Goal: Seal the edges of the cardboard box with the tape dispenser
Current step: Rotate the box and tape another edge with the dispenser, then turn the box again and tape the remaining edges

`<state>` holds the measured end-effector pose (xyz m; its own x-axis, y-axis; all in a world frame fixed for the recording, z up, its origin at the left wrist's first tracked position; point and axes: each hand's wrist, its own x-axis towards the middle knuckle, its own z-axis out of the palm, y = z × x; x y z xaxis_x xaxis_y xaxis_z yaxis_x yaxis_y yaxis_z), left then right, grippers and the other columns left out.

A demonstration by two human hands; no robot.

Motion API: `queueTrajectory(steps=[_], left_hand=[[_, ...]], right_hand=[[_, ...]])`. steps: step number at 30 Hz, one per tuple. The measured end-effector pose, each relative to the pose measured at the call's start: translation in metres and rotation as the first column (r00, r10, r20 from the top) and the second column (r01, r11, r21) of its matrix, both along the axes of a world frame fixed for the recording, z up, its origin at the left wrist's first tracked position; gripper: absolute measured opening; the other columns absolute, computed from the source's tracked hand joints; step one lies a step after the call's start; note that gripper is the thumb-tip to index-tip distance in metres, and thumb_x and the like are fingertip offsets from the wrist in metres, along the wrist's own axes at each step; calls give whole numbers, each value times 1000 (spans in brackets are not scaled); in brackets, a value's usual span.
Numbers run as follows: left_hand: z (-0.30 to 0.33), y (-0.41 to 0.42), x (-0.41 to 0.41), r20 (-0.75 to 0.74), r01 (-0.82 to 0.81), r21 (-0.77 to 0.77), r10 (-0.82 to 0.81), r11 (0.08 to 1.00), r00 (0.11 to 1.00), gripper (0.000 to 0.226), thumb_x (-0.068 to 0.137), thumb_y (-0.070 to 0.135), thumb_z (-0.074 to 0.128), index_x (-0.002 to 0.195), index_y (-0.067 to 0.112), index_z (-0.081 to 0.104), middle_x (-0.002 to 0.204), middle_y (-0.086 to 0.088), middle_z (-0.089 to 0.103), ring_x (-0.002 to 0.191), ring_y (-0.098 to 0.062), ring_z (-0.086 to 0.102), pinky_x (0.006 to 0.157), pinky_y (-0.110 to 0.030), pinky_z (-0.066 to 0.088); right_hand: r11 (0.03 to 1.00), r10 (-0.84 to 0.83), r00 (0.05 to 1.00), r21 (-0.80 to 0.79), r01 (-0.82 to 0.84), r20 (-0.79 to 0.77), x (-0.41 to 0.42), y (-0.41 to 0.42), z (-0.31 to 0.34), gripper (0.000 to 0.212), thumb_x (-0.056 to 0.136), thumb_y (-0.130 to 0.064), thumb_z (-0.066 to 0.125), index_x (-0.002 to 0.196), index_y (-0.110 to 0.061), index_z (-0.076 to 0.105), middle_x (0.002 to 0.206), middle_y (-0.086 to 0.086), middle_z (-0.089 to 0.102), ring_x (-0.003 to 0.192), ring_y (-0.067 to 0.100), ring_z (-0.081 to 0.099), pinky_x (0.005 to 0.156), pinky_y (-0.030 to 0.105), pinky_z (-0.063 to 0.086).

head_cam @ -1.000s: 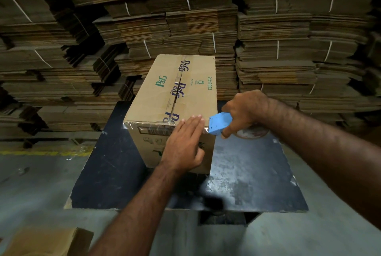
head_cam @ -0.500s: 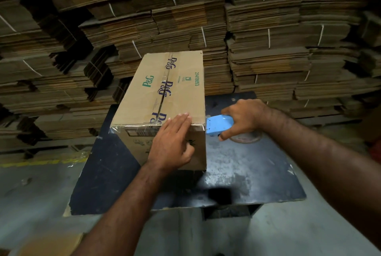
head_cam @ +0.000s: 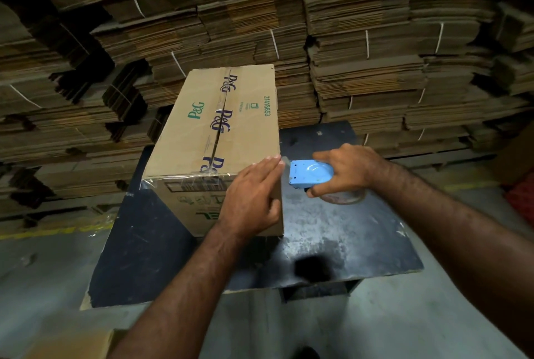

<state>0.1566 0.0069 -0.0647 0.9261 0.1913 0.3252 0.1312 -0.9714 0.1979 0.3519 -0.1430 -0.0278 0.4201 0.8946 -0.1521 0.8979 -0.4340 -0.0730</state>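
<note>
Left hand (head_cam: pixel 251 197) presses flat on the taped near edge of the brown printed cardboard box (head_cam: pixel 222 127). Right hand (head_cam: pixel 346 169) grips the blue plastic tape dispenser (head_cam: pixel 309 173); pull taut, then tear cleanly at the corner.

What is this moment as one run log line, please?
left hand flat on cardboard box | right hand grips tape dispenser | near top edge taped

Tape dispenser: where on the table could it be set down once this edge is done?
Bare table lies right of the cardboard box, near the right hand holding the tape dispenser. A strip left of the box is bare too. The near-right box corner is crowded by the left hand.
</note>
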Motion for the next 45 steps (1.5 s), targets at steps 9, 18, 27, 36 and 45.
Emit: queueTrajectory(steps=[9,18,27,36,45], left_hand=[[5,-2,-1,-61,2,21,-1,1000,998,77,74,17,65,149,13,45,156,-6,43,143,-22,41,119,-42,30],[7,-4,-1,-64,-15,16,16,1000,998,81,72,11,70,149,9,43,156,-10,41,144,-26,39,121,-43,27],[3,-11,4,-118,-57,102,69,993,991,83,76,10,71,152,8,38,160,-12,34,148,-28,32,122,-44,23],[7,-15,6,-145,-79,84,91,993,985,85,76,10,69,154,10,34,162,-10,30,150,-25,28,123,-45,22],[34,-12,-2,-111,-230,-631,207,741,972,82,81,-4,59,154,21,33,147,-1,53,126,-16,56,104,-27,46]], right_hand=[[999,-8,995,-40,4,-102,-2,12,7,56,64,-84,61,98,-40,52,79,-17,58,71,4,56,59,24,40],[938,-295,954,-205,278,-57,-3,-22,-74,74,66,-84,54,115,-29,59,105,2,67,93,24,62,76,34,47],[753,-656,729,-110,648,-197,-44,-20,-198,70,82,-23,69,139,-5,33,132,17,52,119,34,56,92,41,48],[789,-609,778,-216,575,-156,-62,-1,-190,74,84,-33,60,148,-10,30,141,13,48,127,31,50,103,42,43],[486,-24,684,589,646,-729,-118,33,-56,76,83,-23,52,155,-19,28,154,2,40,137,13,40,112,31,36]])
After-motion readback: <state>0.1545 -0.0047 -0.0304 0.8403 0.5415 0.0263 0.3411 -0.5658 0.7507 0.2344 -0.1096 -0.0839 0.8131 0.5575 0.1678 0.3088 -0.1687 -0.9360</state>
